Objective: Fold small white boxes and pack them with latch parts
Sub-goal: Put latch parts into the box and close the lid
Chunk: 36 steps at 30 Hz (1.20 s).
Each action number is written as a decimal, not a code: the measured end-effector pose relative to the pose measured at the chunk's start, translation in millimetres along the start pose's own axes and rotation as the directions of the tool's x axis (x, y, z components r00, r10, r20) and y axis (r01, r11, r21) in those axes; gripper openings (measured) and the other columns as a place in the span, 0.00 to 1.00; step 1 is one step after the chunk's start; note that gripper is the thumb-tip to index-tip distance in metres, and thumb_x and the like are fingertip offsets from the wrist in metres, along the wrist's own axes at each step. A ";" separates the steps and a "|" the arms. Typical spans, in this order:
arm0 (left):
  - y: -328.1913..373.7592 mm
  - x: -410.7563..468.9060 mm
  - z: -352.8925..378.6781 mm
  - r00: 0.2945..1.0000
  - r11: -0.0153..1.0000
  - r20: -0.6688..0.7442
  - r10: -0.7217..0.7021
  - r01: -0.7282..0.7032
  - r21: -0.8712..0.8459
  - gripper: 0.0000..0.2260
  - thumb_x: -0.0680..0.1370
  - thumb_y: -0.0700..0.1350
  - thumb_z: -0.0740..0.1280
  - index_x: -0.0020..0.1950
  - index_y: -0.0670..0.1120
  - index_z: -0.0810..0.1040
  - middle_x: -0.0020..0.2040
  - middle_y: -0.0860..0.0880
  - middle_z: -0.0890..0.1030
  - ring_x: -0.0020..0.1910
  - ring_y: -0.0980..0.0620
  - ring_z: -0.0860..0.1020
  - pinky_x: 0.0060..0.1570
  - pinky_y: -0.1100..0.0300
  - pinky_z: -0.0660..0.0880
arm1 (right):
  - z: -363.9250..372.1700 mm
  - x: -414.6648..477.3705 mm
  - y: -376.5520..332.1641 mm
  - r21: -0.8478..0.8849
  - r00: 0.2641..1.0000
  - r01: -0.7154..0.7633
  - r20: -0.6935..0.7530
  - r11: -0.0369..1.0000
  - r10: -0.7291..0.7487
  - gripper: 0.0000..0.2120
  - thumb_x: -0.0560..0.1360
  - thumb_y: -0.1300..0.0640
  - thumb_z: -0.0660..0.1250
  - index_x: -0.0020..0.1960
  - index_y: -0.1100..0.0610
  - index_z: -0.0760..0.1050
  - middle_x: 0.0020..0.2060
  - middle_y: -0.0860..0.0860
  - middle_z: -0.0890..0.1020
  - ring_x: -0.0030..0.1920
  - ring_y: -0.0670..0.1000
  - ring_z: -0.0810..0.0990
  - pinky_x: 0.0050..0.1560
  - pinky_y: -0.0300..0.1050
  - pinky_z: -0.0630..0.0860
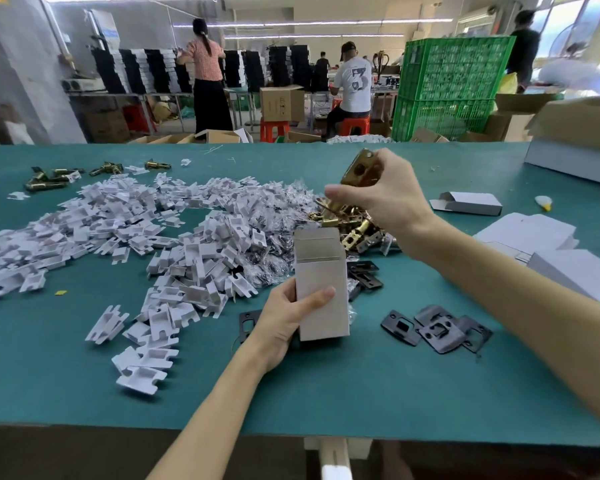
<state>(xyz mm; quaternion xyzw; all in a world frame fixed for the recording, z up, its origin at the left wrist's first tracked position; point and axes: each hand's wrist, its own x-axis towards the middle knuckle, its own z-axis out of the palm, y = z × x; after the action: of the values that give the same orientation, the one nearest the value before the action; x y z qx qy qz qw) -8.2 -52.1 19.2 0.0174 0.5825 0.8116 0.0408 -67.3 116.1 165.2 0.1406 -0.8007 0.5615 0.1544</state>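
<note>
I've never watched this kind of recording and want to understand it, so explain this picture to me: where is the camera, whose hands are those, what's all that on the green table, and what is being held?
There is no machine here. A person wears a wide-angle camera on the head, looking forward and down, so the two arms you see are their own. The left hand holds a small white box upright, its top flap open. The right hand is raised beyond it with a brass latch part in its grip. On the green table lie a big heap of white card inserts, a pile of brass latches, some black plates and flat box blanks at the right. Other workers are in the background.
</note>
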 end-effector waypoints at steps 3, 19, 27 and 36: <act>0.1 -1.5 -0.5 0.999 0.999 0.041 0.019 -0.021 0.036 0.25 0.66 0.49 0.83 0.61 0.45 0.83 0.57 0.42 0.87 0.55 0.45 0.86 0.48 0.56 0.82 | -1.8 -21.3 -11.6 -0.079 0.987 0.101 0.134 0.992 -0.090 0.26 0.64 0.52 0.84 0.54 0.59 0.76 0.43 0.51 0.84 0.40 0.48 0.85 0.42 0.40 0.82; 2.2 -8.4 3.7 0.996 0.997 0.084 0.024 -0.030 0.066 0.15 0.71 0.42 0.79 0.56 0.49 0.87 0.57 0.42 0.87 0.54 0.46 0.86 0.48 0.58 0.82 | 22.8 -34.9 -11.1 -0.446 0.882 0.332 0.460 0.831 -0.106 0.10 0.72 0.55 0.79 0.49 0.58 0.83 0.42 0.51 0.83 0.45 0.54 0.81 0.42 0.45 0.79; 1.7 -9.6 1.9 0.995 0.997 0.094 0.031 -0.037 0.066 0.18 0.71 0.42 0.79 0.59 0.43 0.83 0.56 0.43 0.87 0.53 0.47 0.85 0.49 0.57 0.81 | 37.2 -39.6 -15.5 -0.549 0.852 0.330 0.524 0.768 0.008 0.05 0.79 0.61 0.72 0.51 0.63 0.84 0.48 0.58 0.85 0.47 0.55 0.83 0.50 0.53 0.82; 1.5 -8.8 0.4 0.993 0.996 0.119 0.021 -0.031 0.084 0.19 0.71 0.42 0.79 0.60 0.43 0.83 0.56 0.43 0.87 0.54 0.46 0.85 0.51 0.56 0.81 | 40.7 -48.1 -19.1 -0.662 0.876 0.373 0.483 0.650 -0.011 0.07 0.76 0.68 0.71 0.51 0.60 0.84 0.45 0.57 0.85 0.45 0.58 0.84 0.43 0.47 0.80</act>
<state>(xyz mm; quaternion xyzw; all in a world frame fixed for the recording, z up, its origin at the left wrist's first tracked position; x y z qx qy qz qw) 0.5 -53.0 20.9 0.0747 0.6130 0.7840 0.0637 -19.5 73.9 148.9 0.2748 -0.9508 0.1226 0.0743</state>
